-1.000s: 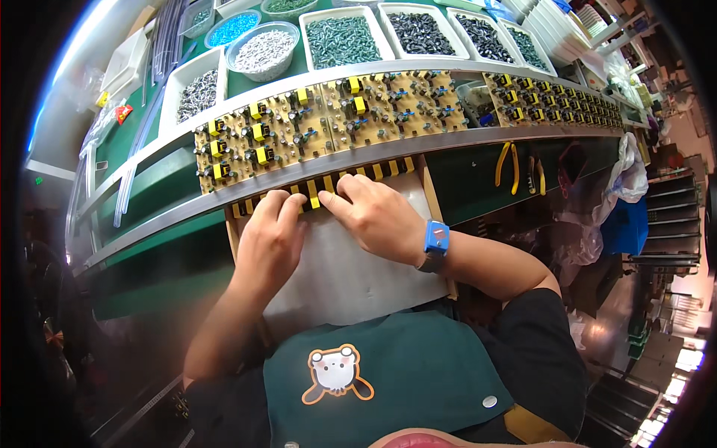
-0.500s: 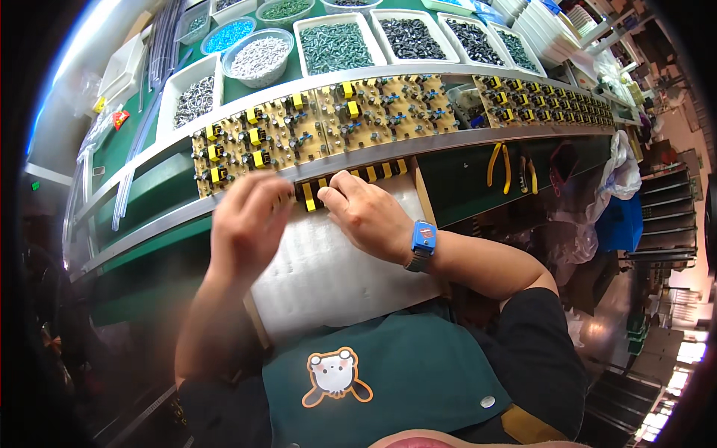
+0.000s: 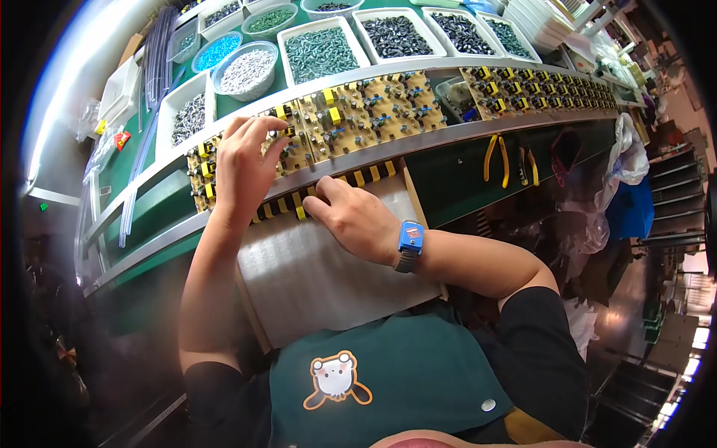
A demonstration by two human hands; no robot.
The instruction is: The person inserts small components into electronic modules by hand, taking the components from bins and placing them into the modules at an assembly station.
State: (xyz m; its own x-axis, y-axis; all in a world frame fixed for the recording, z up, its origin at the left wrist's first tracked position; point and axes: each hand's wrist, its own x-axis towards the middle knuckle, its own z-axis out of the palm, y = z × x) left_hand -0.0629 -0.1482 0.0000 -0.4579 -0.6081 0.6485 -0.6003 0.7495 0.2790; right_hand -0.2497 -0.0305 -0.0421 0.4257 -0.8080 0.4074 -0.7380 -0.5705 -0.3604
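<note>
My left hand (image 3: 245, 168) over a circuit board (image 3: 295, 151), my right hand (image 3: 355, 222) at a row of yellow-and-black parts (image 3: 300, 207).
My hands are apart, fingers curled; I cannot tell whether either grips anything. The board lies along a metal rail (image 3: 426, 140); the row runs along the far edge of a white-lined tray (image 3: 328, 276).

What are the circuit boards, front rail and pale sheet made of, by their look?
Circuit boards: probably resin laminate; flat, matte tan surface. Front rail: likely bare metal, perhaps aluminium, from its silvery sheen. Pale sheet: possibly plastic foam; whitish, slightly glossy.
</note>
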